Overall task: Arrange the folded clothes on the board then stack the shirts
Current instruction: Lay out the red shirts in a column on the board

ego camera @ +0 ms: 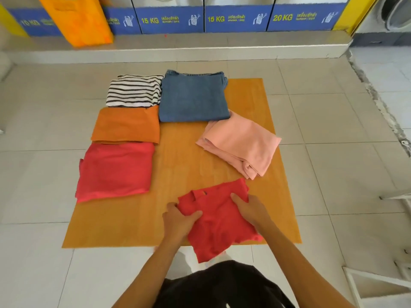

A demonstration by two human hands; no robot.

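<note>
Both hands hold one folded red shirt [219,221] at the near edge of the wooden board [178,165], which lies flat on the tiled floor [44,121]; the left hand [179,222] pinches the left side of the shirt with the thumb on top and the fingers under the cloth; the right hand [250,208] pinches the right side in the same way; I think this grip on two sides keeps the fold from opening while the piece is carried. Part of the shirt hangs over the near edge of the board, so it is not yet laid down.

The other clothes are already in their places; along the left edge, from far to near, lie a striped shirt [134,91], an orange shirt [126,124] and a second red shirt [115,171], each touching the next, which I judge makes a neat column. Folded blue jeans [193,97] lie just beside the striped one; a pink garment [241,143] lies askew on the right, its corner touching the jeans. The middle of the board is bare, probably kept free for the shirt in the hands; the stacking is not yet begun.
</note>
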